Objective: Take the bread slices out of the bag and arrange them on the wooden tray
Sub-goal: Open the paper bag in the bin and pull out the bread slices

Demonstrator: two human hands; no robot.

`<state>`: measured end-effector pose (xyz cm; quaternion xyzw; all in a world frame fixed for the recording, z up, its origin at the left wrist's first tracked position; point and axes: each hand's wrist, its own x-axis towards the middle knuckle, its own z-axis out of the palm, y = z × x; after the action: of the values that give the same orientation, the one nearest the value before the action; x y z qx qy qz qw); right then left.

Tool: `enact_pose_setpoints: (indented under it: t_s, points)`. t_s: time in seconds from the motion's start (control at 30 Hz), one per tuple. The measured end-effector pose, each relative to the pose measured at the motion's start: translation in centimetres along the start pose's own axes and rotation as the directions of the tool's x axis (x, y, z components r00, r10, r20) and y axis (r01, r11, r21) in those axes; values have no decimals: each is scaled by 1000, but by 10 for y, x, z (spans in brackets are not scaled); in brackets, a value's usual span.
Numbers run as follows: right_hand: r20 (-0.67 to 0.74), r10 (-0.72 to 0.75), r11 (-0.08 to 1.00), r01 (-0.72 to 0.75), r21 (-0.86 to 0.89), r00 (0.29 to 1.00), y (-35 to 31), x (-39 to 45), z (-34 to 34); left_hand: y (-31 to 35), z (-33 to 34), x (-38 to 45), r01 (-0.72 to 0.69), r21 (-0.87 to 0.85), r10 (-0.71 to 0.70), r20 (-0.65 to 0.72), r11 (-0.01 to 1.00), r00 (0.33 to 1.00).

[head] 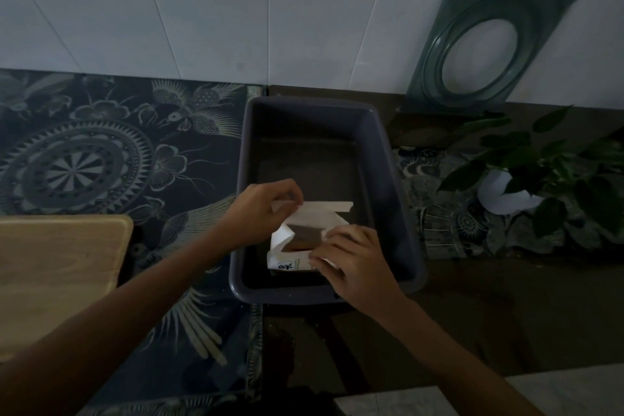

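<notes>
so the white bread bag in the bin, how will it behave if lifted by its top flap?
Probably floppy: the white bread bag looks like thin paper, its flap creased where the left hand pinches it. Likely light, holding only brown slices. It may sag or tear, so the right hand steadying its side seems wise.

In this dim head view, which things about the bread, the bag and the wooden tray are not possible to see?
- Bread: only one brown top shows in the head view; the white bag hides the slice count.
- Bag print: the right hand covers part; too dark to read.
- Wooden tray: cut by the left frame edge and crossed by the left forearm.
- Left hand: its fingertips' grip on the flap is too dim to judge.
</notes>
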<state>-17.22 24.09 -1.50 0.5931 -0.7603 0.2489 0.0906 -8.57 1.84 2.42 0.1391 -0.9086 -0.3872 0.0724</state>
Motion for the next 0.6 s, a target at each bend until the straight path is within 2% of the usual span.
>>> enact_pose_setpoints:
  t_s: [0.17,0.3,0.4,0.6]
  points:
    - [14,-11,1000,11,-29,1000,-11,-13,-10,0,-1,-2,-8,17,10,-109,1000,994]
    - [49,-32,999,33,-11,998,-19,-22,-12,1,0,-4,-21,64,29,-124,998,992]
    - [88,-36,999,37,-8,995,-22,-28,-14,0,2,-8,-15,118,22,-58,993,998]
    - [100,3,1000,-3,1,995,-23,-27,-28,4,-5,-23,-68,68,59,132,995,989]
